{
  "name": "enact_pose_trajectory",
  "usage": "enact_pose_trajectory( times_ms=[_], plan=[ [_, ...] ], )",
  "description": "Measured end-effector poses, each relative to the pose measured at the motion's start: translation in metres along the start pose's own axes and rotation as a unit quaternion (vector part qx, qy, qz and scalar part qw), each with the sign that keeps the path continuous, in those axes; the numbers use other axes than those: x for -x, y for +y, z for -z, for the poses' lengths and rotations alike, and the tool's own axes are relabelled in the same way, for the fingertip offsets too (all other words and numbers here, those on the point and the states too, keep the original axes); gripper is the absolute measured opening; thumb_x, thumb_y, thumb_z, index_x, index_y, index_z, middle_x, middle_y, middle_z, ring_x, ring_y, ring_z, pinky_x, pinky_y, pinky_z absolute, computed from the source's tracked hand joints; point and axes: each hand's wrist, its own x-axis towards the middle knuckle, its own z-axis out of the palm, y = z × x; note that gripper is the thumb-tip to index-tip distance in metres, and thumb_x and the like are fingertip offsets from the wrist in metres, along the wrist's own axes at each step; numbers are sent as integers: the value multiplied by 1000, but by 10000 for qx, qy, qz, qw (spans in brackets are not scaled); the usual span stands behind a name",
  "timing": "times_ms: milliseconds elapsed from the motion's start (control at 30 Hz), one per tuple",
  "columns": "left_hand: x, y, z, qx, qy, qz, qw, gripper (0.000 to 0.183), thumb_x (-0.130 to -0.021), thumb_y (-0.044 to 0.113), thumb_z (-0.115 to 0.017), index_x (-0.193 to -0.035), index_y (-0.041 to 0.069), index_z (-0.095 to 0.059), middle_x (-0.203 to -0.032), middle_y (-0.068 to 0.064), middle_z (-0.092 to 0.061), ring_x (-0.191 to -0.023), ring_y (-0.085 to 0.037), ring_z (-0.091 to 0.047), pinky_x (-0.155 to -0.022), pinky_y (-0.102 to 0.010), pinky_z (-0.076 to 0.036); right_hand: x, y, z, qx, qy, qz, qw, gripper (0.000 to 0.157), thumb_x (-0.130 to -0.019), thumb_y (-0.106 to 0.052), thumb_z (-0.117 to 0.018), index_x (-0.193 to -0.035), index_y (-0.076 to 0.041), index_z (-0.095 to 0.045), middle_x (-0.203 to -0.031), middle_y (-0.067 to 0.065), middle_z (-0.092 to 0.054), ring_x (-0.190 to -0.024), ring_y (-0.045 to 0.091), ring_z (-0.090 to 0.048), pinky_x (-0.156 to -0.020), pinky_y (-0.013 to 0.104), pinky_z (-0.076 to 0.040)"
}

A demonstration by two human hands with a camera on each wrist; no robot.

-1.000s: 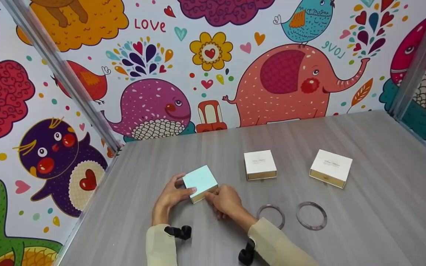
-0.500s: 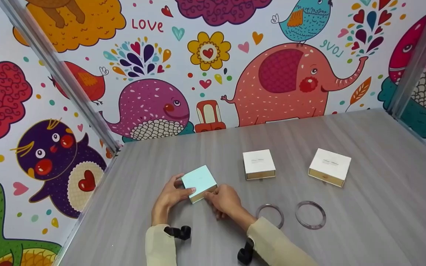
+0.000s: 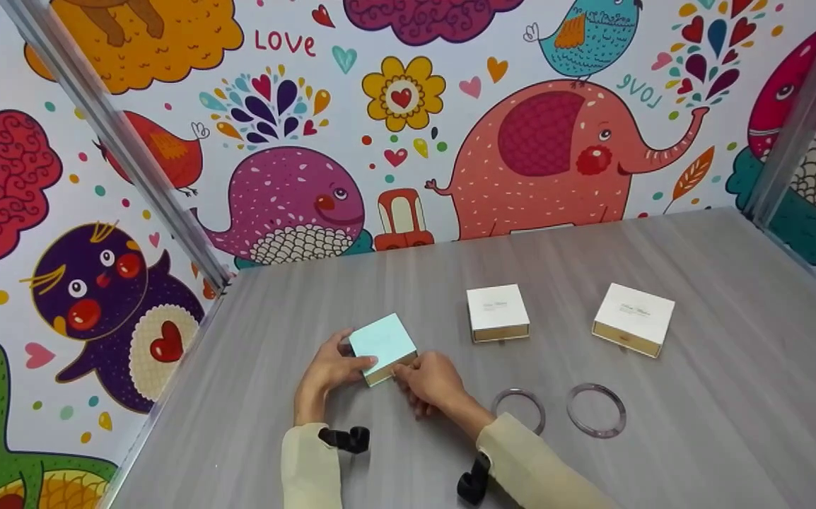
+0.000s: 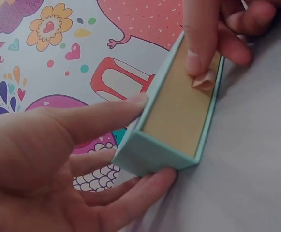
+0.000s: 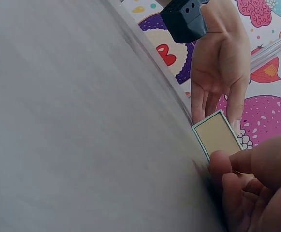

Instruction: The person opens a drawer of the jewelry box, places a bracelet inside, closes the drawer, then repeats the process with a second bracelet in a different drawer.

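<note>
A mint-green drawer box (image 3: 383,339) with a gold drawer front (image 4: 174,108) sits left of the table's middle. My left hand (image 3: 330,367) grips it at its left side, thumb on the top edge and fingers around the end, as the left wrist view shows. On the drawer front is a small pale ribbon tab (image 4: 204,81). My right hand (image 3: 436,383), fingers curled, pinches at this tab with thumb and index finger. The drawer front lies about level with the sleeve's edge.
Two white boxes with gold fronts, a middle one (image 3: 498,311) and a right one (image 3: 634,317), stand farther back. Two clear purplish bangles lie nearer: one (image 3: 541,406) beside my right forearm, the other (image 3: 621,417) farther right. A cartoon-printed wall (image 3: 408,162) bounds the table (image 3: 733,367).
</note>
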Motion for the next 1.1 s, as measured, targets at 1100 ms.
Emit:
enact_pose_trajectory(
  times_ms=[1100],
  plan=[
    [23, 58, -20, -1110, 1117, -682, 9852, 57, -91, 22, -73, -140, -1, -54, -142, -28, -55, -130, -43, -54, -106, -54, -46, 12, -22, 68, -83, -413, -126, 9990, 28, -101, -16, -56, -97, 6, -73, -58, 0, -56, -47, 10, -54, -45, 20, -47]
  ],
)
